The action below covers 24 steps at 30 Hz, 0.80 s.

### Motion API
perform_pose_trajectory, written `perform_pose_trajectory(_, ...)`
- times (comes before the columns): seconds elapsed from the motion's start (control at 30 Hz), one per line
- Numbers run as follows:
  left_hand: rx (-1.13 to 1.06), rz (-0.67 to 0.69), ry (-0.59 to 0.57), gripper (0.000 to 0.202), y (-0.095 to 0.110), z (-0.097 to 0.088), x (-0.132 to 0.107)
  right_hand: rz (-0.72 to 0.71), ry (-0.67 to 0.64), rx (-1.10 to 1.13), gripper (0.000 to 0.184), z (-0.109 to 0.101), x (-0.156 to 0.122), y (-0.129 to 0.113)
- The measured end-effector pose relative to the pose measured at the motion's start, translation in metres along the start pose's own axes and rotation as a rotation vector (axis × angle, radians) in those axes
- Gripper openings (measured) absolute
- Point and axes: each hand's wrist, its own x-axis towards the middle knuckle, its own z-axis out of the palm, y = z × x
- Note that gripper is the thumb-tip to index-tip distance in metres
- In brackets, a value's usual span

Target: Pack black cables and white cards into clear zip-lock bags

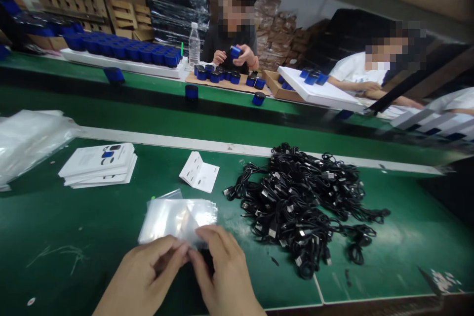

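Observation:
My left hand [148, 269] and my right hand [225, 269] meet at the front edge of a pile of clear plastic bags [166, 217]. The fingertips of both are pinched together on the near edge of a clear bag, whose lifted corner shows above the fingers. Just beyond the pile stands a folded white leaflet [202, 175], partly open. To the right lies a large heap of coiled black USB cables [296, 202]. A stack of printed white booklets [99, 165] is on the left.
More clear plastic [29, 140] lies at the far left. A white strip [177, 145] crosses the green table before a belt carrying blue jars [191, 92]. Across it, a co-worker [233, 29] holds a blue jar; another person [359, 69] sits farther right. A water bottle [194, 44] stands there.

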Motion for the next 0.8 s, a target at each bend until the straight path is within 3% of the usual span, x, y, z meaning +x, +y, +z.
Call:
perform_pose_trajectory(0.1,0.042,0.164,0.057,0.026,-0.001,0.004,-0.001,-0.103,0.005,-0.035,0.022,0.000,0.000,-0.003)
perform_pose_trajectory(0.23,0.138,0.309,0.184,0.026,-0.001,0.007,-0.002,-0.132,-0.007,-0.193,0.022,0.003,0.001,-0.006)
perform_pose_trajectory(0.37,0.272,0.340,0.248,0.026,0.001,0.006,-0.005,-0.196,0.065,-0.311,0.029,0.010,-0.001,-0.007)
perform_pose_trajectory(0.6,0.429,0.374,0.352,0.024,0.006,0.005,-0.004,-0.140,0.159,-0.286,0.024,0.021,-0.007,-0.009)
perform_pose_trajectory(0.7,0.390,0.385,0.362,0.026,0.010,0.001,-0.001,-0.104,0.096,-0.222,0.021,0.014,-0.004,-0.009)
perform_pose_trajectory(0.8,0.190,0.342,0.218,0.030,0.011,-0.003,-0.002,-0.027,-0.098,-0.092,0.022,0.000,0.004,-0.011)
